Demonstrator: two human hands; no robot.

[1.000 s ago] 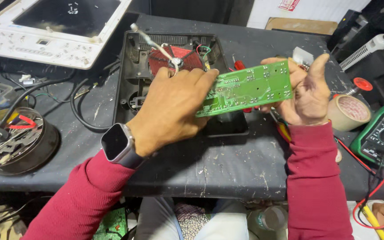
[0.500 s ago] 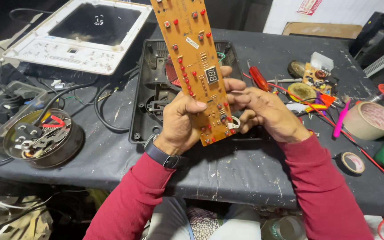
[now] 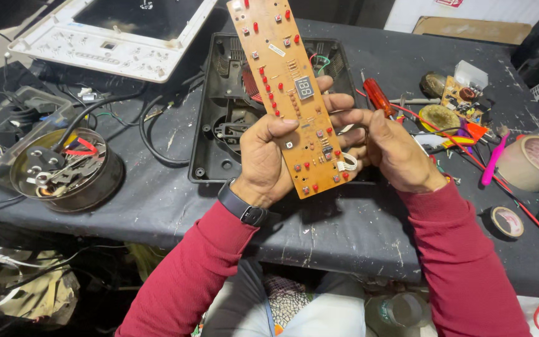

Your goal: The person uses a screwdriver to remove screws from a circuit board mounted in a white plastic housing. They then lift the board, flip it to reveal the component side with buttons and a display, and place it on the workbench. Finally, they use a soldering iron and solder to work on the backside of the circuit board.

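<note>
Head view. The left hand (image 3: 268,159) is closed on the lower half of a long orange circuit board (image 3: 291,93); its thumb lies flat across the board's face, pressing just left of centre, and its fingers (image 3: 332,101) curl round from behind, their tips showing at the board's right edge; the grip is firm, the fingers drawn together on the board. The right hand (image 3: 394,150) meets the same board from the right; its fingers are bent and close together, their tips against the board's lower right edge beside a small white connector (image 3: 346,164); whether they pinch the connector or only touch the edge cannot be told. A dark wristwatch (image 3: 242,205) sits on the left wrist; both arms wear red sleeves (image 3: 450,249).

The circuit board is held upright and slightly tilted, its top running out of the picture, above the desk (image 3: 157,200) and in front of an open black plastic housing (image 3: 219,125); its face carries a row of small red buttons, a small grey numeric display near the middle, and fine printed tracks.

Around it on the desk: a white appliance top panel (image 3: 113,34) at upper left; a round metal tin (image 3: 67,168) of plugs and wires at left; a red-handled screwdriver (image 3: 378,97) just right of the board; a roll of brown tape (image 3: 534,162) and a small roll of black tape (image 3: 506,221) at right; a pink tool (image 3: 493,167) between them.
</note>
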